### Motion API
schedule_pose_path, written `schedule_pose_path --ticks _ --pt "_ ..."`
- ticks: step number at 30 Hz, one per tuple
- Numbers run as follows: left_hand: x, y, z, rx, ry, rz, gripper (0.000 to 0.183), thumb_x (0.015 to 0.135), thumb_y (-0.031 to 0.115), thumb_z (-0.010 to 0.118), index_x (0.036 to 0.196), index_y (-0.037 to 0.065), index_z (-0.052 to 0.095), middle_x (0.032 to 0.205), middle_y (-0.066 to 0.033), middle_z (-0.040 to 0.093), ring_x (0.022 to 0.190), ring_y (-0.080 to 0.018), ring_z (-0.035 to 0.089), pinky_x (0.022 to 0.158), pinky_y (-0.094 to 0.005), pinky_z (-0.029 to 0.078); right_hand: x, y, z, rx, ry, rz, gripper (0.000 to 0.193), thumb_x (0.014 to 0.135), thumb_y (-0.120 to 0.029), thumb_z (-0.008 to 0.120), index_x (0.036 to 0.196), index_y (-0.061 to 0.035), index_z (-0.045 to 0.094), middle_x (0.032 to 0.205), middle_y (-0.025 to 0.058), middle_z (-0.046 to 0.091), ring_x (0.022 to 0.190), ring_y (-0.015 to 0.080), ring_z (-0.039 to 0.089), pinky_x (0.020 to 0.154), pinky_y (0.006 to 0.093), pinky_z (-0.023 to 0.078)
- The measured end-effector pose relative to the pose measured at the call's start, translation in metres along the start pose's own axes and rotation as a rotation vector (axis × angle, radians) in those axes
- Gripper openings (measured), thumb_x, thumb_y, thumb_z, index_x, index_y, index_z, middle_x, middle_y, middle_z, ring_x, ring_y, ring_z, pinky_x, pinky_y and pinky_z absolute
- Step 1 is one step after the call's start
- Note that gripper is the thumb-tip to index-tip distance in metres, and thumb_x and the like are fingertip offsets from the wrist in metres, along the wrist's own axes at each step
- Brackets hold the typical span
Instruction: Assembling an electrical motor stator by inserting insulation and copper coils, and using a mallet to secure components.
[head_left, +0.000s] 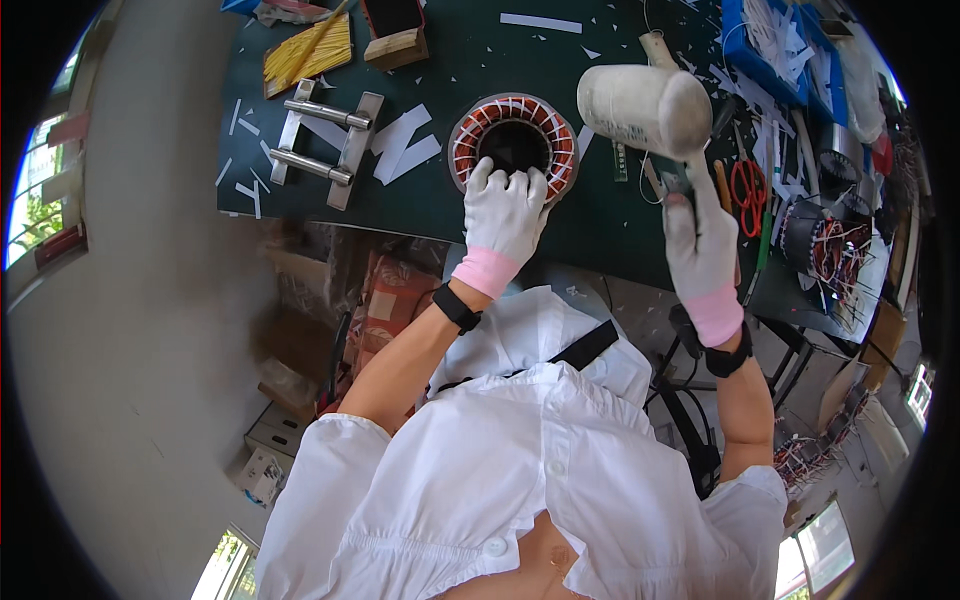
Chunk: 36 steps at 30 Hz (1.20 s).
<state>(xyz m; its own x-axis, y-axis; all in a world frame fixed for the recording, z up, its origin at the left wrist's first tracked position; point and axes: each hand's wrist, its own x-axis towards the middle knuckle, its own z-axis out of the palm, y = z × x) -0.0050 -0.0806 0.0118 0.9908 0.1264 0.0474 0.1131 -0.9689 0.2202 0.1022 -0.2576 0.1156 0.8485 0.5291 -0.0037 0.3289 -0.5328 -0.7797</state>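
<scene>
A ring-shaped motor stator [565,150], with copper windings laced by white cord, lies on the green table. My left hand [505,215], in a white glove with a pink cuff, curls its fingers over the near rim into the opening; the thumb's grip is partly hidden. My right hand [702,240], gloved alike, is closed around the handle of a white mallet [630,105]. The mallet is raised to the right of the stator, its thick head beyond my fingers. Most of the handle is hidden by the glove.
Left of the stator lie a metal frame with two bars [325,150], white paper pieces [410,145] and yellow sticks [310,55]. Red scissors [748,185], another wound stator [825,240] and blue bins [755,50] crowd the right side. The table's near edge runs below my hands.
</scene>
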Motion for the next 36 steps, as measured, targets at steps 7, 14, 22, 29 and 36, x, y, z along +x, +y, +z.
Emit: schedule_pose_path --ticks 7,14,22,29,36 --pt "0.004 -0.01 0.004 -0.121 0.147 0.145 0.041 0.067 0.019 0.07 0.104 0.006 0.06 0.082 -0.0061 0.063 0.079 -0.0247 0.059 0.085 -0.0403 0.045 -0.026 0.095 0.016 -0.087 -0.14 0.029 0.022 0.097 -0.026 0.05 0.093 -0.0042 0.054 0.062 0.0142 0.055 0.053 0.033 0.058 0.047 0.0386 0.041" --pt "-0.001 -0.043 -0.006 -0.271 0.114 0.338 0.037 0.064 0.019 0.072 0.099 0.008 0.063 0.089 -0.0045 0.064 0.091 -0.024 0.058 0.096 -0.0418 0.042 -0.02 0.099 0.056 0.509 -0.184 0.478 0.043 0.099 -0.048 0.039 0.091 -0.0086 0.053 0.059 -0.0053 0.043 0.045 0.0029 0.04 0.04 0.0198 0.032" --pt "-0.046 -0.083 -0.016 -0.146 0.239 -0.239 0.077 0.053 0.03 0.087 0.124 0.023 0.057 0.146 -0.0177 0.028 0.134 -0.0404 0.02 0.109 -0.0503 0.024 0.016 0.162 0.036 0.167 -0.019 0.382 0.042 0.098 -0.044 0.045 0.098 -0.0049 0.06 0.062 0.0032 0.053 0.047 0.0105 0.051 0.045 0.0273 0.04" --pt "-0.082 -0.067 -0.007 -0.271 0.361 -0.38 0.1 0.06 0.033 0.084 0.14 0.008 0.029 0.14 -0.0225 0.029 0.127 -0.0409 0.031 0.106 -0.0499 0.029 0.059 0.209 0.001 0.132 0.024 0.468 0.034 0.097 -0.039 0.048 0.085 -0.0081 0.055 0.059 -0.0036 0.046 0.046 0.0052 0.045 0.042 0.0228 0.036" --pt "-0.036 -0.041 0.015 -0.483 0.211 -0.23 0.102 0.048 0.044 0.086 0.132 0.013 0.037 0.145 -0.03 0.019 0.134 -0.0495 0.02 0.107 -0.0566 0.024 0.034 0.067 0.004 0.216 -0.399 0.294 0.031 0.099 -0.033 0.044 0.088 -0.0059 0.055 0.054 0.0016 0.047 0.041 0.0085 0.048 0.04 0.0263 0.036"
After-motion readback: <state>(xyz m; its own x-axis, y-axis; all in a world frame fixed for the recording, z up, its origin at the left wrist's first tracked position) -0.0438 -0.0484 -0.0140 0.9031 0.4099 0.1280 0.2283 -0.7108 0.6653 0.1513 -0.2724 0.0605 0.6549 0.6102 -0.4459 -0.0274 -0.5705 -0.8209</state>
